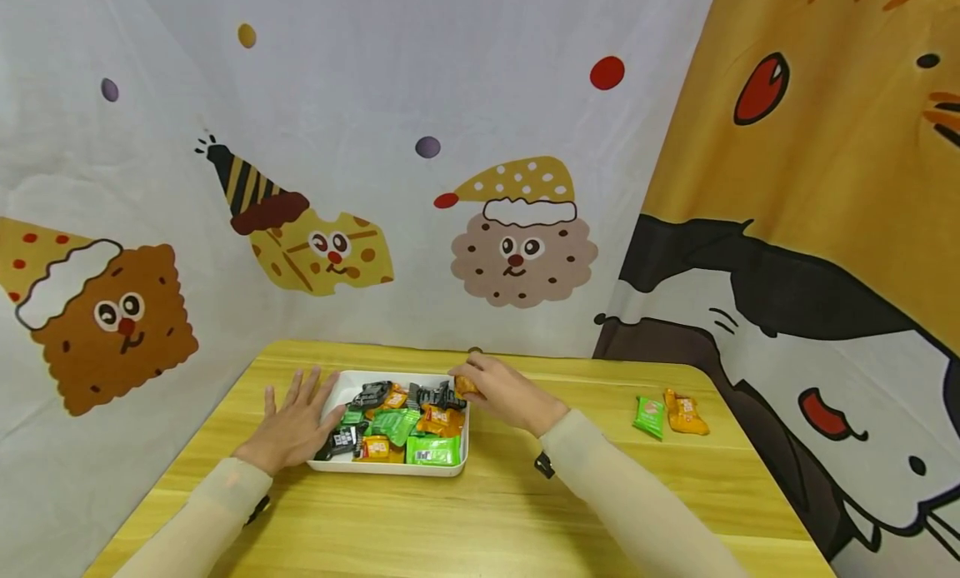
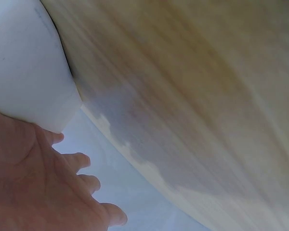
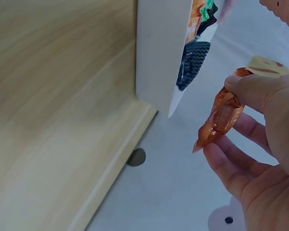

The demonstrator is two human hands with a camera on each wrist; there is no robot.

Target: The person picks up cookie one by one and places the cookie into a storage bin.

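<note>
A white tray [image 1: 390, 470] holds several wrapped candies in black, green and orange. My left hand [image 1: 295, 424] rests at its left side, fingers spread; the left wrist view shows that hand [image 2: 43, 183] against the white tray wall [image 2: 29, 62]. Over the tray's right edge, my right hand [image 1: 504, 391] pinches an orange-wrapped candy [image 3: 224, 113] between thumb and fingers. In the right wrist view the candy hangs beside the tray's outer wall [image 3: 161, 53], close to a black-wrapped candy [image 3: 193, 62] inside.
On the wooden table [image 1: 525, 511], a green-wrapped candy [image 1: 648, 417] and another orange-wrapped candy [image 1: 686, 412] lie together at the right. A white cloth with cartoon prints [image 1: 360, 78] hangs behind the table, and an orange printed one [image 1: 840, 161] hangs at the right.
</note>
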